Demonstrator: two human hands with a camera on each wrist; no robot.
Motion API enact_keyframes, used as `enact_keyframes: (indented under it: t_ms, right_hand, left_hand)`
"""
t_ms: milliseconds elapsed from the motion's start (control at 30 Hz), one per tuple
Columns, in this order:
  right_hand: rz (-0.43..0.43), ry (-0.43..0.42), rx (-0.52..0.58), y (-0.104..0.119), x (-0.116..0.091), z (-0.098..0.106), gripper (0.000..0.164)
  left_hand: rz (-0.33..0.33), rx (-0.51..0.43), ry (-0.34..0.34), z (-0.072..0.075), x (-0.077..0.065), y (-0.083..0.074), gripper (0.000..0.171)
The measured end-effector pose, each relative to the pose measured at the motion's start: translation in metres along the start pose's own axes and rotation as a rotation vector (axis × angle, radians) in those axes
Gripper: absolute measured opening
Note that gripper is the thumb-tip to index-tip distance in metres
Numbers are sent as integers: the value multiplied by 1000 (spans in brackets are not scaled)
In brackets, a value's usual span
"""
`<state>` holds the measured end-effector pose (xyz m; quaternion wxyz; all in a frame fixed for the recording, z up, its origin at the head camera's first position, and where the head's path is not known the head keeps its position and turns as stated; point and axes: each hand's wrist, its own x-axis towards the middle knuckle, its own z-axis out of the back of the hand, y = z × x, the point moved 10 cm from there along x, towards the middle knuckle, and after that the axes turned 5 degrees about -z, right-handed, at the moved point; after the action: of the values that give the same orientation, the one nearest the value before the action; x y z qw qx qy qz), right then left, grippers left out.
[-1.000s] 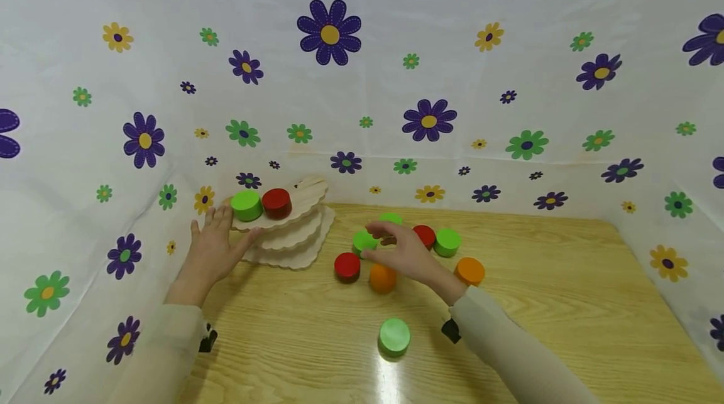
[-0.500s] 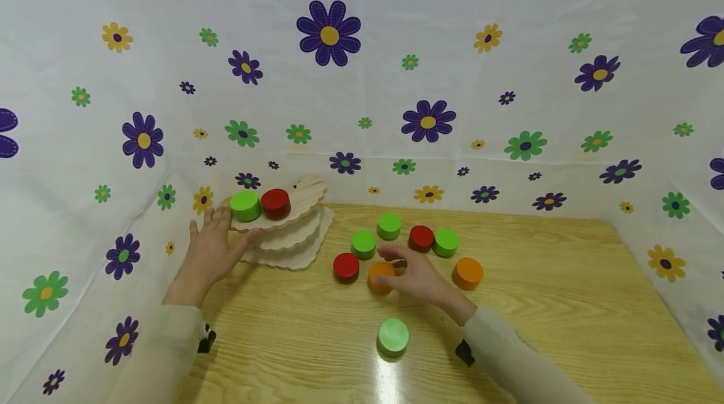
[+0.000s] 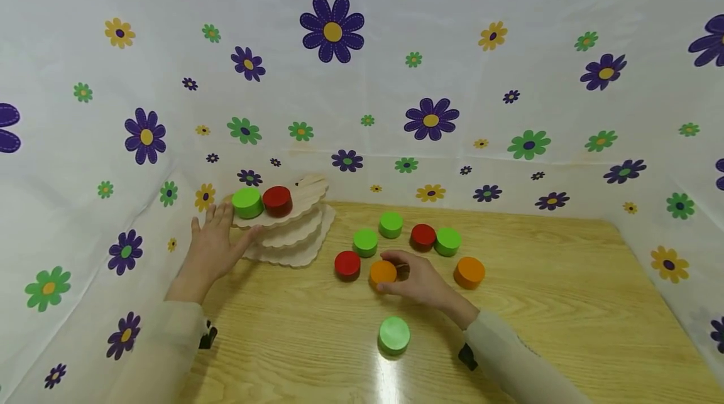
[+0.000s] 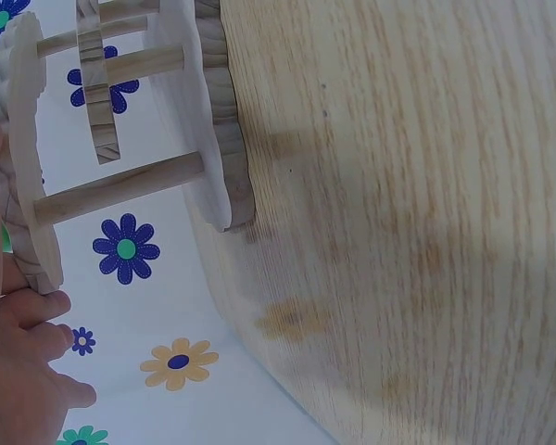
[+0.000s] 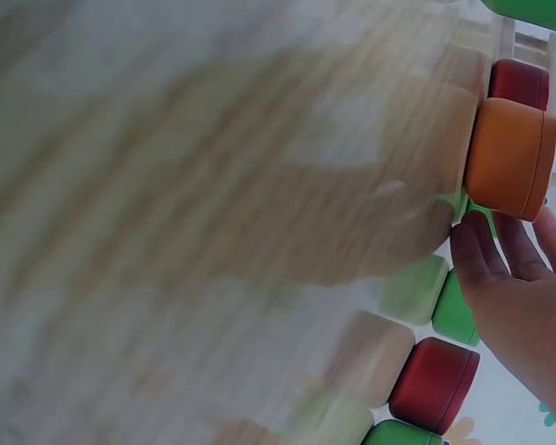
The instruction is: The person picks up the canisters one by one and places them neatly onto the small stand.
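A pale wooden tiered stand (image 3: 294, 231) with scalloped edges stands at the back left. On its top tier sit a green cylinder (image 3: 247, 203) and a red cylinder (image 3: 277, 201). My left hand (image 3: 210, 252) holds the left end of that tier, thumb along the near rim; in the left wrist view, fingertips (image 4: 51, 338) reach down past the tier's end. Around an orange cylinder (image 3: 383, 275) on the table, my right hand (image 3: 421, 277) has its thumb on the near side and fingers on the far side. The right wrist view shows fingers right at this orange cylinder (image 5: 510, 158).
Several loose cylinders surround the right hand: red (image 3: 347, 265), green (image 3: 365, 242), dark red (image 3: 423, 237) and orange (image 3: 469, 272). A lighter green cylinder (image 3: 394, 335) stands nearer on the wooden table (image 3: 565, 303). A flower-patterned white sheet (image 3: 384, 90) walls the back and sides.
My right hand has come down and back from above the green cylinders, and its thumb and fingers now surround the orange cylinder. The left hand stays on the stand.
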<state>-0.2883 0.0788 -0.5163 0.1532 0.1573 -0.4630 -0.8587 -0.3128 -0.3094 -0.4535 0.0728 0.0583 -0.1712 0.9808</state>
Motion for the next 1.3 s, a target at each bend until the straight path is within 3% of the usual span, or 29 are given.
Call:
enact_keyframes:
  t_ms: [500,1300]
  right_hand:
    - [11,18,-47,-4,2,-1,74]
    - [31,-7,-61,0,2,1,65]
  left_hand:
    - [4,2,4,5,0,-2,106]
    - [0,10,8,-1,2,1,107]
